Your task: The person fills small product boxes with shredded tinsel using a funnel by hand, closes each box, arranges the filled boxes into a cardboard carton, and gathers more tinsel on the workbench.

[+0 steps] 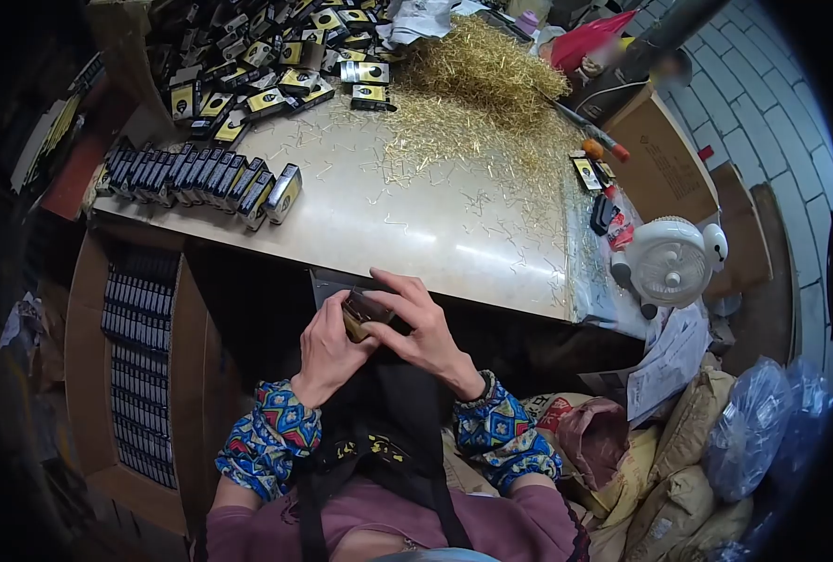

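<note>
Just below the table's front edge, my left hand (pixel 329 345) is wrapped round a small black and yellow box (pixel 354 325). My right hand (pixel 419 326) grips the same box from the other side, its thumb against it and its index finger stretched over the top. What lies inside the box is too dark to make out. Farther up, a row of similar boxes (pixel 196 178) stands upright along the table's left front edge. A loose pile of such boxes (pixel 276 75) covers the back left. Thin gold metal pieces (pixel 482 80) are heaped at the back.
Below left is a carton (pixel 187 375) packed with rows of boxes. The table (pixel 360 229) carries scattered gold pieces. A small white fan (pixel 671 262), a cardboard box (pixel 660 155) and an orange fruit (pixel 592 147) are on the right. Sacks (pixel 678 506) lie below right.
</note>
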Demonstrator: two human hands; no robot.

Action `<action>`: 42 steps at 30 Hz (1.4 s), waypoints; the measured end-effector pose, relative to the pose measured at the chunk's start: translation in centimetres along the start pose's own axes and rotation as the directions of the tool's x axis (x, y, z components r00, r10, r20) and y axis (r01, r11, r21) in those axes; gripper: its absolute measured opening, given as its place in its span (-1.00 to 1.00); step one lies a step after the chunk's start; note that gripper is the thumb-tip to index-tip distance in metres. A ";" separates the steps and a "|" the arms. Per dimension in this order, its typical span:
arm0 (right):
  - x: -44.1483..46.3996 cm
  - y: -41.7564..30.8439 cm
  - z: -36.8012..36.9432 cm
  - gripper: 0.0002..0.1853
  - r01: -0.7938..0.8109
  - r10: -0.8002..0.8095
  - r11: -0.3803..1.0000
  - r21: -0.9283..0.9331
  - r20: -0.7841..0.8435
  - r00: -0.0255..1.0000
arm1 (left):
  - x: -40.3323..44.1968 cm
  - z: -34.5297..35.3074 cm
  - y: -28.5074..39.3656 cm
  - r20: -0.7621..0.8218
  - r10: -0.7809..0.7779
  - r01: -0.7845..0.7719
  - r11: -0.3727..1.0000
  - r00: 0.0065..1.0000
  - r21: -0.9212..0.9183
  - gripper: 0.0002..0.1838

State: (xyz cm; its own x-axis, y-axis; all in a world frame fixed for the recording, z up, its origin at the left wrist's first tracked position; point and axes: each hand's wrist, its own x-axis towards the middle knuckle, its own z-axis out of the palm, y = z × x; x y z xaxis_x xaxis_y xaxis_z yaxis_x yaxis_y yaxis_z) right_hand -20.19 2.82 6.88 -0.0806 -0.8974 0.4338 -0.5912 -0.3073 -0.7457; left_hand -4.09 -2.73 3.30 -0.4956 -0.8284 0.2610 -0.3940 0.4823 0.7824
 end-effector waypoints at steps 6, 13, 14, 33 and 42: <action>-0.2 1.1 0.8 -0.63 -0.193 0.185 0.980 -0.050 -0.140 0.973 | 0.3 -0.4 0.7 -0.009 0.073 -0.073 0.995 0.997 0.070 -0.30; -0.8 0.5 0.7 -0.67 -0.401 0.381 0.832 0.384 0.130 0.915 | 0.4 -0.3 0.3 0.043 -0.104 0.111 0.969 0.994 -0.221 -0.06; -1.2 1.0 0.4 -0.69 -0.519 0.470 0.717 0.464 0.227 0.853 | 0.4 -0.6 0.2 0.050 -0.122 0.130 0.961 0.991 -0.246 -0.06; 0.1 -0.2 0.5 -0.68 -0.179 0.184 0.981 -0.072 0.063 0.981 | -0.4 -0.3 -1.0 0.096 0.204 -0.215 0.967 0.974 0.134 0.00; 0.0 -0.3 0.2 -0.75 -0.206 0.207 0.953 0.222 0.017 0.978 | 0.3 1.1 -0.6 0.047 0.029 -0.029 1.000 0.998 -0.005 -0.05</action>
State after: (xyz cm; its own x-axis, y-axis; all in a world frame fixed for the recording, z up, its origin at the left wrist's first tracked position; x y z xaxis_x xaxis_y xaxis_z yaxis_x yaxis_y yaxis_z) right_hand -19.90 2.83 6.99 -0.1880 -0.9468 0.2611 -0.3685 -0.1784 -0.9123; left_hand -4.85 -2.94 2.32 -0.5430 -0.7996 0.2564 -0.3756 0.5044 0.7775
